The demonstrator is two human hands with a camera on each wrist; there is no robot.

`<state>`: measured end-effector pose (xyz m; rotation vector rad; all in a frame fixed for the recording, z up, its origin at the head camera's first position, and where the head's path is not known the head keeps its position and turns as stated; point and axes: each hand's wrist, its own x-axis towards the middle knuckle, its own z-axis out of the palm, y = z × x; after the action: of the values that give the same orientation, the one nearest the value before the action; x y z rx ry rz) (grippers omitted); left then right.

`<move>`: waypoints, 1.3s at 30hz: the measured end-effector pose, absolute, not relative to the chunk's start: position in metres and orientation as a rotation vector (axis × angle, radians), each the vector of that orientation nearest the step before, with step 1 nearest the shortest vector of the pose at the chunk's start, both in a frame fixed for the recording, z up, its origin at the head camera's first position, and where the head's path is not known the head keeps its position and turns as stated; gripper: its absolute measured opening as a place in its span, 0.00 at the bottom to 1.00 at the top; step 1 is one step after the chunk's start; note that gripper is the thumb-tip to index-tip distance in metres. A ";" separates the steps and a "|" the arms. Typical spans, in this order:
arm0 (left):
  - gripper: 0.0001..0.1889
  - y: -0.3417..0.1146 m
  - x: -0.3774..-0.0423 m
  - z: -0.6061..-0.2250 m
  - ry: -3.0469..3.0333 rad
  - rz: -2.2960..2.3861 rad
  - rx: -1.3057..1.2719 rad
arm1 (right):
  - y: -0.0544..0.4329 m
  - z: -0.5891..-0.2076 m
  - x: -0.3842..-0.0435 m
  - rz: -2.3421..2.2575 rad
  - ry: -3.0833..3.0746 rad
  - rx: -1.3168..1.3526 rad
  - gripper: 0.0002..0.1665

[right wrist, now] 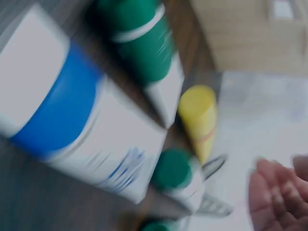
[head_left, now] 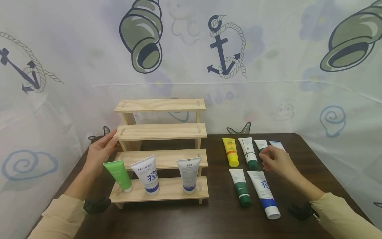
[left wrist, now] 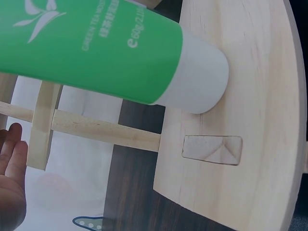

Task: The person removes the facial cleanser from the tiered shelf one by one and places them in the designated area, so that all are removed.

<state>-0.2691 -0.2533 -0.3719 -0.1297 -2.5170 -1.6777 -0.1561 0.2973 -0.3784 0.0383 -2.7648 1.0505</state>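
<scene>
In the head view, my left grip (head_left: 99,151) is loose, its fingertips at the left end of the wooden rack (head_left: 162,131), where I judge they steady it. My right grip (head_left: 277,161) is narrow, fingers bent, at the back row on the dark surface (head_left: 179,222), nearest the small white tube (head_left: 261,143) and the pale tube (head_left: 277,145); whether it has hold of either I cannot tell. I would lift one straight up, so that its neighbours stay put.

In the left wrist view my fingers look nearly straight, and the green tube (left wrist: 96,53) stands on its cap on the lowest shelf (left wrist: 260,106); a tug on the rack could topple it, so a light touch serves best.

In the right wrist view, blurred, nothing shows in my fingers; the blue-banded tube (right wrist: 115,139) and the yellow tube (right wrist: 199,115) lie apart from them, so my wrist should pass well above both
</scene>
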 end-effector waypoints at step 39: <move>0.34 -0.252 -0.268 -0.373 -2.491 -1.709 -0.132 | 0.130 -0.359 -0.148 1.749 -2.259 0.670 0.23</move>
<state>-0.2679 -0.2523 -0.3731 -0.1321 -2.4908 -1.7093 -0.1475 0.1302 -0.3588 0.6700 -2.2589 1.7487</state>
